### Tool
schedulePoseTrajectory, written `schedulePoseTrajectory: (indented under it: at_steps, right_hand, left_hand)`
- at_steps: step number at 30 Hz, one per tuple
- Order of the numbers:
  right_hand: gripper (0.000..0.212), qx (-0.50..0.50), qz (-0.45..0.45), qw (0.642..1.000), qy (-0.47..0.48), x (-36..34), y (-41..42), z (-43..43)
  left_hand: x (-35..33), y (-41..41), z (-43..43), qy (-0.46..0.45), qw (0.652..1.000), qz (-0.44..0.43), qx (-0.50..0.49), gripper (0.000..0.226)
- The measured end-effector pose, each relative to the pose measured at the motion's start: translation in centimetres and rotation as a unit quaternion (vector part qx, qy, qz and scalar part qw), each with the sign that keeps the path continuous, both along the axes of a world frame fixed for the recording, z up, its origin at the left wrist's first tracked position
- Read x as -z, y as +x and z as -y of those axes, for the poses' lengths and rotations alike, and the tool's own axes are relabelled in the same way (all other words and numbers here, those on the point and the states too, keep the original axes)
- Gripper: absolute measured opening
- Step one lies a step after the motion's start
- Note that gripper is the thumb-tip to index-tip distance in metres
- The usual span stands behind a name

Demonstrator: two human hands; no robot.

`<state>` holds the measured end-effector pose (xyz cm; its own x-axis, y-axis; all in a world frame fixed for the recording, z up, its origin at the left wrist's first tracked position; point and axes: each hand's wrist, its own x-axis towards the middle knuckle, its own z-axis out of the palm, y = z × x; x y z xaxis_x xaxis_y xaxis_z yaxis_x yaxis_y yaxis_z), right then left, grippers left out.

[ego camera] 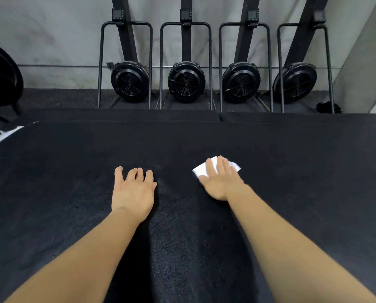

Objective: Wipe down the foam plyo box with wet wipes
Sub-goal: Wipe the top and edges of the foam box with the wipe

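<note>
The right grip lies flat, fingers straight and close together, pressing a folded white wet wipe against the top of the black foam plyo box; the wipe's corners show on either side of the fingers. The left grip rests palm down near it on the same surface, fingers loosely spread and holding nothing, apparently bracing the person's lean. The wipe sits near the middle of the broad top, well apart from the far edge and both sides, so much of the surface probably remains to be covered. Pale scuffs and dusty streaks mark the foam between the forearms. The stroke looks best done with the palm flat and pressure even, in overlapping passes carried out to each edge, refolding the wipe to a clean face once it greys; too light a touch would likely let the thin sheet bunch on the textured skin. Beyond the box, a second black pad and four rowing machines stood on end line a grey wall.
</note>
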<state>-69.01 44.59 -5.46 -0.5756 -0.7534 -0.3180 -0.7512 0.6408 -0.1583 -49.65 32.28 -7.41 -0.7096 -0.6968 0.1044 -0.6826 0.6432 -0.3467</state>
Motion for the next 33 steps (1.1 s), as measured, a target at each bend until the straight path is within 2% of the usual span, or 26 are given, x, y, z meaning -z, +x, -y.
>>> schedulePoseTrajectory:
  at_steps: [7, 13, 25, 30, 33]
  right_hand:
    - [0.065, -0.101, -0.012, 0.994, 0.028, 0.5, 9.4, 0.4]
    - [0.063, -0.138, 0.006, 0.990, 0.006, 0.4, 9.2, 0.1]
    - [0.063, 0.056, 0.010, 0.998, 0.005, -0.3, -3.6, -1.6]
    - [0.064, 0.075, 0.004, 0.997, 0.015, 0.0, -1.8, -1.2]
    - [0.066, 0.049, 0.001, 0.999, 0.016, 0.1, 1.9, -1.2]
  left_hand:
    - [-0.5, 0.2, -0.4, 0.023, 0.999, -0.023, -0.002, 0.045]
    - [-0.4, 0.5, -0.3, 0.025, 0.999, -0.025, 0.002, 0.047]
    - [0.3, 0.3, 0.3, 0.020, 0.999, -0.028, -0.004, 0.052]
    - [0.3, 0.1, 0.3, 0.029, 0.999, -0.026, -0.003, 0.051]
    - [0.0, 0.2, 0.0, 0.037, 0.999, -0.029, -0.004, 0.050]
